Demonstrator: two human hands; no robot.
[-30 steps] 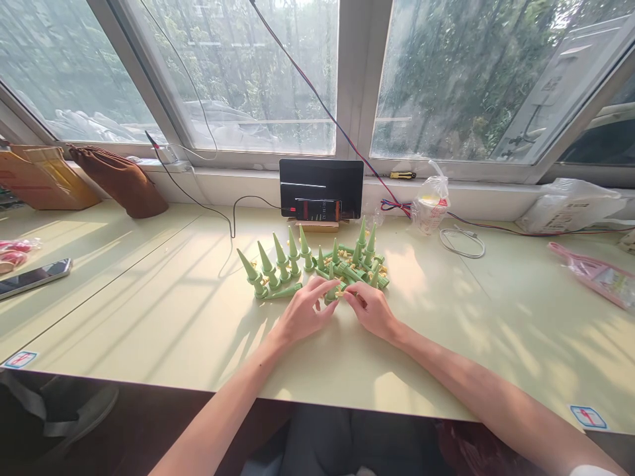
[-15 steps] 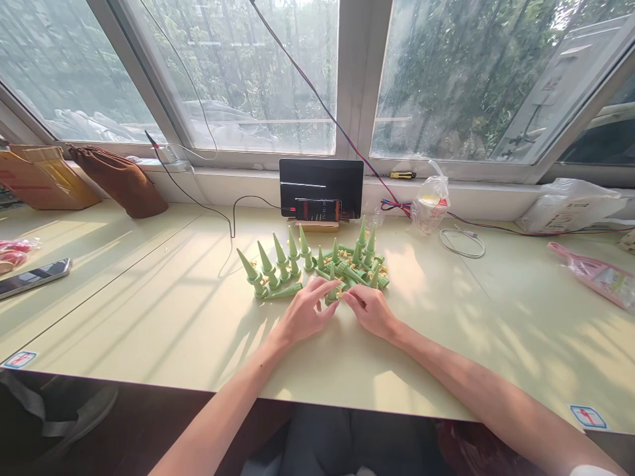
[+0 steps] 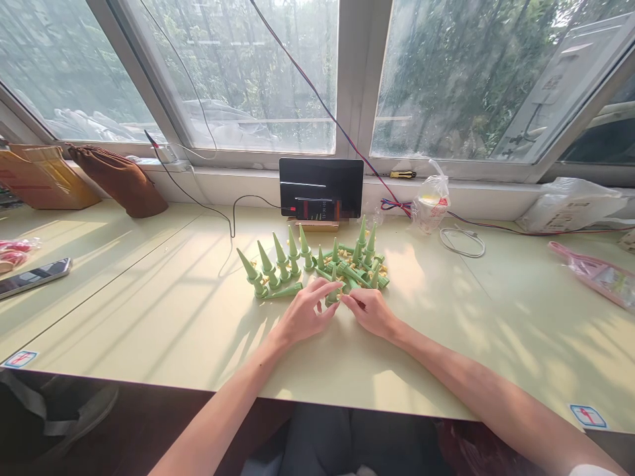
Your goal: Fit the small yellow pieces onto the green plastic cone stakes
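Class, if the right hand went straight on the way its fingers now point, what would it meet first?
The right hand would probably first meet the green cone between the fingers of the left hand, though this single view leaves the depth unclear.

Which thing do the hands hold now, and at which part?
Left hand: a green cone piece, around its lower part. Right hand: cannot be told.

Pointed green cone [image 3: 334, 287] standing upright, five stacked green cones [image 3: 282, 262] in a slanting row, green cone lying on its side [image 3: 288, 291], heaped green pieces [image 3: 350, 272] with small yellow bits [image 3: 385, 270]
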